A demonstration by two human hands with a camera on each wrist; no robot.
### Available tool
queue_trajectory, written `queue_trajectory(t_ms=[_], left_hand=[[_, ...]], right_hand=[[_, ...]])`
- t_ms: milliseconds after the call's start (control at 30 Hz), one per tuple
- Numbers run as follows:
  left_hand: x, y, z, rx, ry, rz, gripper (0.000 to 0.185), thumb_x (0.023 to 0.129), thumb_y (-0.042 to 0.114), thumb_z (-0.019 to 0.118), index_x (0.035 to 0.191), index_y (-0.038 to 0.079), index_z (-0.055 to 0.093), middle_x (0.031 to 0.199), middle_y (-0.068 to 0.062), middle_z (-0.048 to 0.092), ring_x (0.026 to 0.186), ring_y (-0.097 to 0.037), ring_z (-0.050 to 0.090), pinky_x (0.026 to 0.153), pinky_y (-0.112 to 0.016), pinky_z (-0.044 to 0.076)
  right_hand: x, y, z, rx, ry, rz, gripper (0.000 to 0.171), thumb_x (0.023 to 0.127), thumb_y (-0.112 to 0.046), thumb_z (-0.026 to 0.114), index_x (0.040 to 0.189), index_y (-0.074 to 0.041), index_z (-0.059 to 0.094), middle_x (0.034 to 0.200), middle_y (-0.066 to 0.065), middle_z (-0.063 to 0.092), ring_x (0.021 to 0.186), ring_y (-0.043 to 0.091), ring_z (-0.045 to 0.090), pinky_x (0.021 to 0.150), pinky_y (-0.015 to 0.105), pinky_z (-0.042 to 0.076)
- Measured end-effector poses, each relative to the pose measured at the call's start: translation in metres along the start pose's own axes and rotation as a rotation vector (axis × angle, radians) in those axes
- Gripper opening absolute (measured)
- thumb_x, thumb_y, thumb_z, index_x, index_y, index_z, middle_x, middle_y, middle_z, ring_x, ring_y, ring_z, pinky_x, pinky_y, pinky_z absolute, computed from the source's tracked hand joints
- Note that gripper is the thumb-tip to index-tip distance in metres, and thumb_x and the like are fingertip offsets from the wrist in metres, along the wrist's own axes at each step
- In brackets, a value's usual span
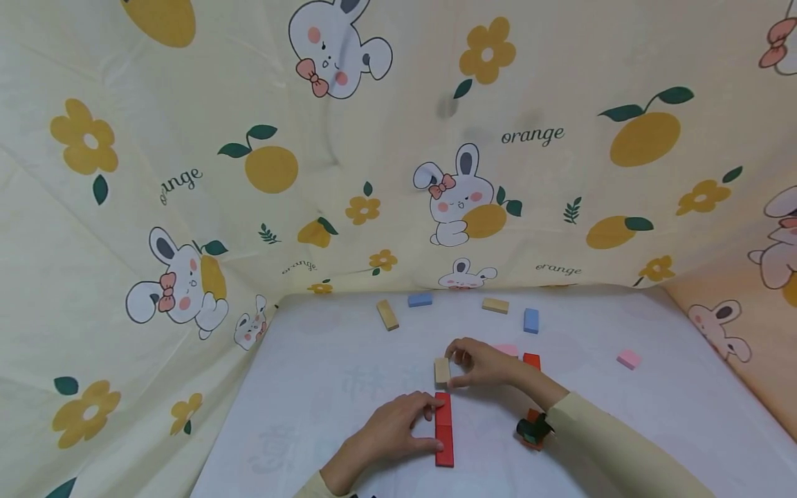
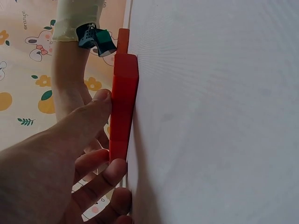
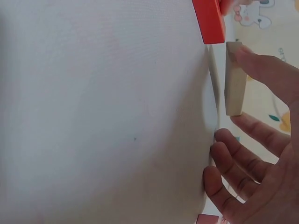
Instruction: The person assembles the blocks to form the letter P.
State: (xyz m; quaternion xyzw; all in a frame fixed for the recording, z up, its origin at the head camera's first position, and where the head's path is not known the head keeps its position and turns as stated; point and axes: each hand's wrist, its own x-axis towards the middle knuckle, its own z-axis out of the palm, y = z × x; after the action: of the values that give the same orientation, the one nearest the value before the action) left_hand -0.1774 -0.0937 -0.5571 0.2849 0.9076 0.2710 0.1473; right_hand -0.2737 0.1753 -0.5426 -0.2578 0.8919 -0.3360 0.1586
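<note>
Two red blocks [image 1: 443, 430] lie end to end in a line on the white table, in front of the person. My left hand [image 1: 397, 423] holds them from the left, its thumb near the closer end and its fingers curled at the far end. Just beyond that line is a plain wooden block [image 1: 441, 373], which my right hand [image 1: 481, 364] pinches end to end between thumb and index finger. In the right wrist view the wooden block [image 3: 235, 84] stands off the table over its shadow, with a small gap to the red block [image 3: 209, 21]. The other right fingers are spread.
Past the right hand is a pink block [image 1: 507, 349], and an orange-red block [image 1: 532, 360] is partly hidden by the right forearm. Farther back lie wooden blocks [image 1: 387, 315] and blue blocks [image 1: 531, 320]. Another pink block [image 1: 629, 358] sits at right. A patterned cloth [image 1: 386, 138] hangs behind.
</note>
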Motion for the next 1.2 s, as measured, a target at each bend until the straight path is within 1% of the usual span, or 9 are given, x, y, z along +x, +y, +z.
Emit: queue_trajectory(t_ms=[233, 467, 600, 833, 1067, 1200], left_hand=[[0.0, 0.0, 0.0, 0.003, 0.0, -0.001, 0.066, 0.088, 0.053, 0.087, 0.144, 0.029, 0.062, 0.103, 0.02, 0.057, 0.085, 0.002, 0.05, 0.071, -0.02, 0.046], [0.0, 0.0, 0.0, 0.011, 0.008, 0.014, 0.064, 0.089, 0.052, 0.087, 0.144, 0.029, 0.062, 0.104, 0.02, 0.057, 0.085, 0.002, 0.049, 0.072, -0.02, 0.045], [-0.001, 0.0, 0.0, 0.017, 0.009, 0.019, 0.064, 0.089, 0.053, 0.086, 0.144, 0.03, 0.062, 0.105, 0.02, 0.058, 0.085, 0.002, 0.049, 0.072, -0.019, 0.045], [-0.001, -0.001, 0.0, 0.043, 0.018, 0.039, 0.064, 0.089, 0.054, 0.086, 0.144, 0.03, 0.062, 0.105, 0.02, 0.059, 0.085, 0.002, 0.049, 0.071, -0.019, 0.045], [0.0, -0.001, 0.0, 0.015, 0.007, 0.017, 0.065, 0.088, 0.053, 0.086, 0.144, 0.03, 0.062, 0.104, 0.02, 0.058, 0.084, 0.002, 0.049, 0.071, -0.019, 0.045], [0.001, 0.0, 0.0, 0.016, 0.007, 0.017, 0.065, 0.088, 0.053, 0.086, 0.144, 0.031, 0.062, 0.104, 0.02, 0.057, 0.084, 0.002, 0.049, 0.07, -0.019, 0.045]], right_hand=[[0.001, 0.001, 0.002, -0.018, -0.005, -0.007, 0.052, 0.087, -0.036, 0.091, 0.128, -0.018, 0.065, 0.113, 0.002, 0.061, 0.104, 0.021, 0.055, 0.09, 0.036, 0.053], [-0.001, 0.0, 0.005, -0.059, -0.005, 0.003, 0.053, 0.086, -0.038, 0.092, 0.128, -0.019, 0.065, 0.114, 0.0, 0.06, 0.106, 0.019, 0.054, 0.09, 0.034, 0.054], [-0.002, -0.002, 0.006, -0.083, -0.006, 0.011, 0.053, 0.086, -0.038, 0.092, 0.127, -0.02, 0.065, 0.115, 0.0, 0.061, 0.106, 0.019, 0.054, 0.09, 0.035, 0.054], [-0.002, -0.006, 0.006, -0.098, -0.017, 0.016, 0.053, 0.086, -0.037, 0.092, 0.127, -0.017, 0.065, 0.117, 0.001, 0.061, 0.107, 0.02, 0.054, 0.091, 0.04, 0.055], [-0.004, -0.01, 0.004, -0.098, -0.031, 0.008, 0.052, 0.086, -0.037, 0.092, 0.127, -0.018, 0.066, 0.118, 0.002, 0.06, 0.11, 0.022, 0.054, 0.092, 0.042, 0.054], [-0.003, -0.011, 0.004, -0.09, -0.033, 0.015, 0.049, 0.087, -0.037, 0.091, 0.124, -0.019, 0.066, 0.118, 0.002, 0.06, 0.109, 0.022, 0.053, 0.092, 0.042, 0.054]])
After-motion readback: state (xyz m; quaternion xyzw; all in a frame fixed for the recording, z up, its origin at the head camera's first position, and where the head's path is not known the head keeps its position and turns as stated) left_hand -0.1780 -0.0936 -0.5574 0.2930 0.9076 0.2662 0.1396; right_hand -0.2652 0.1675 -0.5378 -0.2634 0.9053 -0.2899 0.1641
